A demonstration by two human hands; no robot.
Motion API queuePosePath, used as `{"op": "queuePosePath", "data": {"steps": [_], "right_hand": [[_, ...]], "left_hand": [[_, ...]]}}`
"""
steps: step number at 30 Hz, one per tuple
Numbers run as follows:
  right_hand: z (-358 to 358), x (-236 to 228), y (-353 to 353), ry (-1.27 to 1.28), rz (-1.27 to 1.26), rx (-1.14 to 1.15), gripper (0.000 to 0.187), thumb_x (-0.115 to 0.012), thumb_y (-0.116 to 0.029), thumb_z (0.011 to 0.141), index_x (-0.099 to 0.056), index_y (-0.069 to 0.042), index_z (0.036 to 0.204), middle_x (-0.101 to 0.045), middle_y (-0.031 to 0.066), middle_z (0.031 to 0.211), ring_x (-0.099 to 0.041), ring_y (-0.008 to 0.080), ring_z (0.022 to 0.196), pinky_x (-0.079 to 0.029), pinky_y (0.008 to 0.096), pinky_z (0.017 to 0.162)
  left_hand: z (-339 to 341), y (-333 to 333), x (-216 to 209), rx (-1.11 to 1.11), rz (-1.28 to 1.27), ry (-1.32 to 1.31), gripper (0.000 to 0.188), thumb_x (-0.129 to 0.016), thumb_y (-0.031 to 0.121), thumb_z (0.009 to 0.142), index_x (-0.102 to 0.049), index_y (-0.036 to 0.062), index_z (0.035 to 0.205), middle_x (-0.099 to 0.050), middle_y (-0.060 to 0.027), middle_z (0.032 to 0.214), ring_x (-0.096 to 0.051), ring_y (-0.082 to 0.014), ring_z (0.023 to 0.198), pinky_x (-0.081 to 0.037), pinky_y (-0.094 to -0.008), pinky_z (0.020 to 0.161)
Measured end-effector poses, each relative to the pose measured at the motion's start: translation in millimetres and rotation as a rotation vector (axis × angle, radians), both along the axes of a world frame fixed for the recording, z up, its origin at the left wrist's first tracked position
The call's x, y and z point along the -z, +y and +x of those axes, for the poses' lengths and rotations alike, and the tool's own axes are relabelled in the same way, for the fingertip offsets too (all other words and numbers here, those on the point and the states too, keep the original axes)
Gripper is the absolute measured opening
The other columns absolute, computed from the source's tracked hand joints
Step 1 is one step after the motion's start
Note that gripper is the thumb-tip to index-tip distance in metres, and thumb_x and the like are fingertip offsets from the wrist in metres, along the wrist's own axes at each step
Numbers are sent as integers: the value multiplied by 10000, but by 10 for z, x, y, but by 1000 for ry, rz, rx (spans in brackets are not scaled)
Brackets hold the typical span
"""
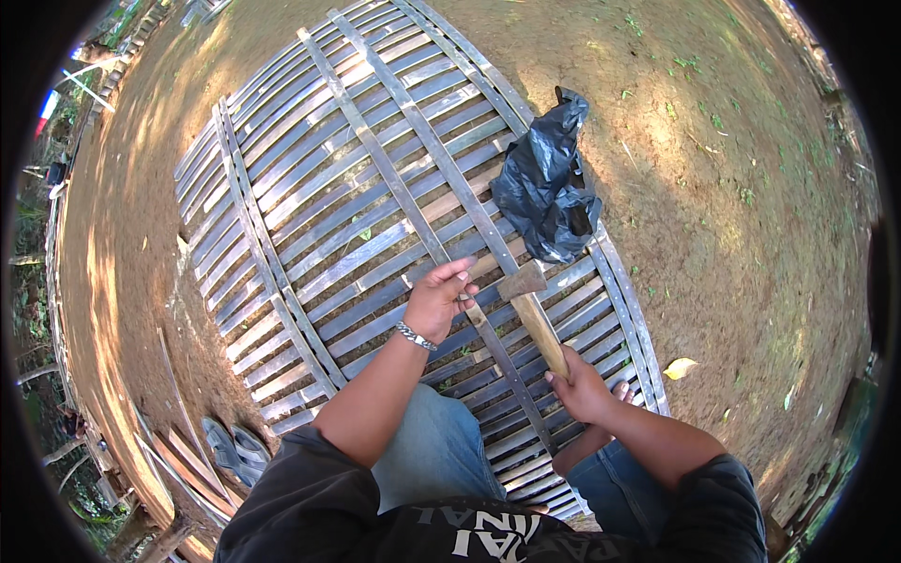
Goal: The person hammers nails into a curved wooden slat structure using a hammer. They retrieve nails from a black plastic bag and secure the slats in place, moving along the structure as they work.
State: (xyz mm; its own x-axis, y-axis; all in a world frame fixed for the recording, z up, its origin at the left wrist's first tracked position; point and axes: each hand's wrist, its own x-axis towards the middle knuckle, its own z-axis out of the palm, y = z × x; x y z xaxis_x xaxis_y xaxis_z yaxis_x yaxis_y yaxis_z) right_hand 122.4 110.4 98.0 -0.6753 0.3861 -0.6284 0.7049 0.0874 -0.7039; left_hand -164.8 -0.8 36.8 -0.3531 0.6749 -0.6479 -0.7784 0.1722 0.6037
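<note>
In my right hand (584, 387) is a hatchet (542, 330), gripped low on its pale wooden handle. Its dark metal head points away from me over the slatted panel (413, 196), made of many thin split strips crossed by long battens. My left hand (439, 300) hovers over one of the battens, left of the hatchet head. Its thumb and fingertips are pinched together; whatever they hold, if anything, is too small to make out. A crumpled black plastic bag (547, 183) lies on the panel's right side, just beyond the hatchet head.
Bare brown earth (713, 244) surrounds the panel, with a yellow leaf (679, 368) to the right. A pair of grey sandals (235, 450) sits at the lower left beside loose wooden strips (192, 469). My knees and a bare foot are over the panel's near part.
</note>
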Motion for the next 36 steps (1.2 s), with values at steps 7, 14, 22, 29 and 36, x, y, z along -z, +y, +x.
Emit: {"op": "queuePosePath", "data": {"steps": [7, 14, 22, 29, 36], "right_hand": [[45, 71, 0, -31, -43, 17, 490, -639, -189, 980, -443, -32, 1401, -672, 298, 954, -688, 471, 897, -530, 488, 790], [39, 71, 10, -20, -85, 44, 481, -644, -170, 973, -458, -27, 1393, -668, 280, 966, -696, 429, 909, -527, 464, 805], [51, 116, -66, 6, -46, 27, 525, -658, -175, 970, -457, -29, 1433, -674, 254, 959, -701, 377, 874, -533, 438, 806], [19, 107, -39, 4, -30, 8, 521, -652, -179, 977, -445, -29, 1432, -674, 251, 960, -692, 372, 853, -530, 443, 791], [-110, 176, 58, -35, -96, 94, 503, -628, -129, 976, -435, -29, 1429, -661, 245, 971, -687, 393, 899, -528, 449, 791]], "left_hand": [[60, 69, 31, -47, -123, 85, 236, -662, 101, 993, -620, 74, 1225, -712, -31, 1041, -697, -134, 919, -552, -285, 752], [-153, 423, 233, -107, -111, 420, 200, -703, 90, 971, -658, 14, 1151, -752, -92, 1017, -720, -153, 897, -566, -275, 767], [-273, 847, 320, -55, -347, 1420, 148, -817, 223, 845, -778, 87, 890, -763, -89, 884, -705, -224, 827, -503, -401, 839], [-254, 903, 409, -24, -404, 1608, 164, -798, 297, 846, -787, 135, 873, -745, -56, 911, -663, -244, 924, -414, -394, 901], [-254, 928, 376, -31, -409, 1617, 145, -783, 278, 859, -781, 133, 858, -729, -32, 899, -656, -240, 930, -413, -397, 889]]}}
